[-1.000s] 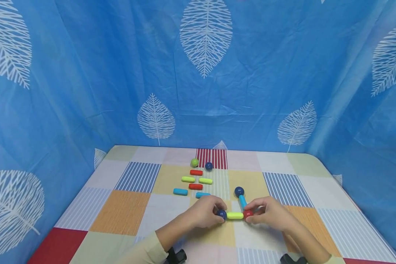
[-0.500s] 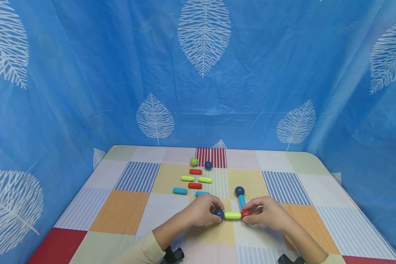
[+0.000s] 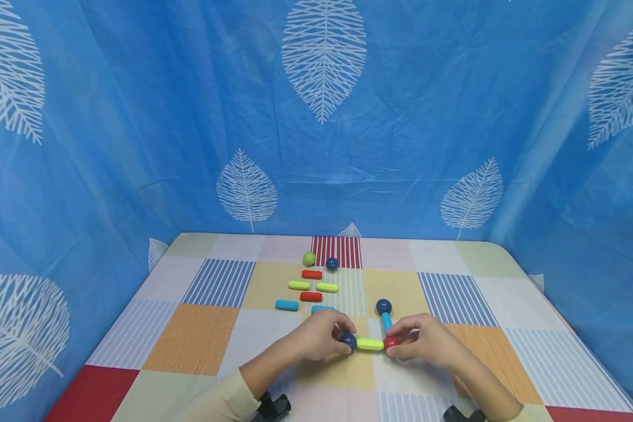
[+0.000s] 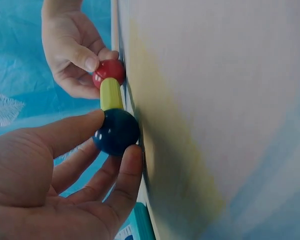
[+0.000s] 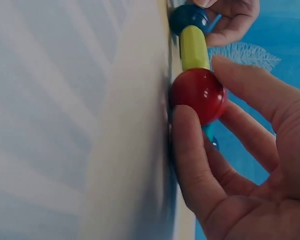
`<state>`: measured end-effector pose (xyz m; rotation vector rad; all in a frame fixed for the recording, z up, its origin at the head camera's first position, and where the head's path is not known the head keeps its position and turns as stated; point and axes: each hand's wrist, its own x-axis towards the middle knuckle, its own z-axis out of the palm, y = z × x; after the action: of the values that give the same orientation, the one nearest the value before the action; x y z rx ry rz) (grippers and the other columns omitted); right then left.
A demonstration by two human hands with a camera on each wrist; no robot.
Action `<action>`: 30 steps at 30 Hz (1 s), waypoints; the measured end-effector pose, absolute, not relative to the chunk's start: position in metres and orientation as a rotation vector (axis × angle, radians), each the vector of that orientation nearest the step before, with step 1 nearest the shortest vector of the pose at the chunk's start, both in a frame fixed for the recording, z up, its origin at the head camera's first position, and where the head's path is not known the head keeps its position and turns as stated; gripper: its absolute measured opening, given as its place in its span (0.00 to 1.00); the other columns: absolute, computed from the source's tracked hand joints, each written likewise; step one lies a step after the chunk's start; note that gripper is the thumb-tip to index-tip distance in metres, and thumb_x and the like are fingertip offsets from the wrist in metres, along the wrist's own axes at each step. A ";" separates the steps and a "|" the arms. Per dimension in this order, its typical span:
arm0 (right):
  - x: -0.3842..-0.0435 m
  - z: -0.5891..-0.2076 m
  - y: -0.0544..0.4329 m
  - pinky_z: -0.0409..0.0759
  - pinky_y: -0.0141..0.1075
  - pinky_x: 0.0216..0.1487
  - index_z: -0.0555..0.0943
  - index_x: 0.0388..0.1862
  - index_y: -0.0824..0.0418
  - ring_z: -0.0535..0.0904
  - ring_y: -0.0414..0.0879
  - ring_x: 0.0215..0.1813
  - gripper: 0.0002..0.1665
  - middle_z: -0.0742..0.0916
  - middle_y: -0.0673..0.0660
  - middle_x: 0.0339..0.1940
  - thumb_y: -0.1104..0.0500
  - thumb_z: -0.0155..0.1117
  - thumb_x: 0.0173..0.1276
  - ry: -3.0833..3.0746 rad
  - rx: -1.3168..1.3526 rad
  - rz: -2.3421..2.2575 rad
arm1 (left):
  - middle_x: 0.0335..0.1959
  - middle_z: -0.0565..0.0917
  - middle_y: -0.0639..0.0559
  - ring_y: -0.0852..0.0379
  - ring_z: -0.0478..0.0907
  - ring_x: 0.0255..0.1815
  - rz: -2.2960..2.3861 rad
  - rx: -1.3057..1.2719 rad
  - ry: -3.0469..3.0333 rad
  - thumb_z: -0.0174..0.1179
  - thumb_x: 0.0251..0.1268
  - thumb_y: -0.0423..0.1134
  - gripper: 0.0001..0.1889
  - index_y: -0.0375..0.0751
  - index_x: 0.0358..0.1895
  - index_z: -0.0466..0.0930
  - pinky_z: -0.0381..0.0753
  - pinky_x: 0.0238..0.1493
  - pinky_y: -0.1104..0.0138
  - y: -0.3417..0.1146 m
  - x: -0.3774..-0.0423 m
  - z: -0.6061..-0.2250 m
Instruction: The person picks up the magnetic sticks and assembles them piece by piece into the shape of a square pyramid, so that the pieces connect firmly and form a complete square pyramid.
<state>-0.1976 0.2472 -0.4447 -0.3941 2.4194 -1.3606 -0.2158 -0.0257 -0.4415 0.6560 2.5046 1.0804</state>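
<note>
My left hand [image 3: 324, 335] pinches a dark blue ball [image 4: 117, 132] between thumb and fingers. A yellow-green rod [image 3: 370, 344] joins that ball to a red ball [image 5: 199, 96], which my right hand [image 3: 423, 341] pinches. From the red ball a light blue rod [image 3: 386, 322] runs away from me to a second dark blue ball [image 3: 384, 306]. The joined pieces form an L low over the patchwork cloth. In the right wrist view the light blue rod is mostly hidden behind the red ball and fingers.
Beyond my left hand lie loose pieces: a green ball [image 3: 309, 258], a dark blue ball [image 3: 332, 264], red rods [image 3: 312, 274], yellow-green rods [image 3: 299, 285] and blue rods [image 3: 287, 305]. One blue rod sits right behind the left hand. A blue leaf-print curtain [image 3: 316, 146] surrounds the table.
Both hands, still pinching the two balls, have shifted slightly left together with the yellow-green rod. The far dark blue ball stays nearly in place, so the light blue rod stands more upright in view.
</note>
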 end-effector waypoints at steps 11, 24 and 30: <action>-0.209 -0.440 0.253 0.86 0.38 0.33 0.88 0.50 0.62 0.85 0.47 0.36 0.19 0.87 0.56 0.41 0.57 0.78 0.61 2.452 -0.327 -1.383 | 0.44 0.87 0.47 0.60 0.81 0.41 1.185 0.761 2.617 0.70 0.64 0.33 0.11 0.38 0.48 0.87 0.82 0.44 0.69 -0.054 -0.237 -0.437; -0.237 -0.444 0.251 0.85 0.37 0.40 0.88 0.48 0.60 0.85 0.48 0.46 0.17 0.90 0.60 0.48 0.56 0.77 0.62 2.648 -0.326 -1.416 | 0.44 0.87 0.48 0.53 0.81 0.45 1.107 0.623 2.747 0.71 0.63 0.34 0.11 0.38 0.48 0.87 0.84 0.53 0.58 -0.066 -0.258 -0.444; -0.246 -0.445 0.247 0.85 0.37 0.44 0.89 0.49 0.58 0.86 0.50 0.51 0.17 0.90 0.59 0.50 0.57 0.78 0.61 2.662 -0.257 -1.415 | 0.42 0.87 0.49 0.56 0.79 0.42 1.053 0.598 2.745 0.72 0.62 0.33 0.13 0.38 0.49 0.87 0.84 0.50 0.61 -0.065 -0.262 -0.444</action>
<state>-0.2464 0.2474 -0.4452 -0.2575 2.6619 -1.4145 -0.2624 -0.0649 -0.4437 0.5979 2.7449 1.0535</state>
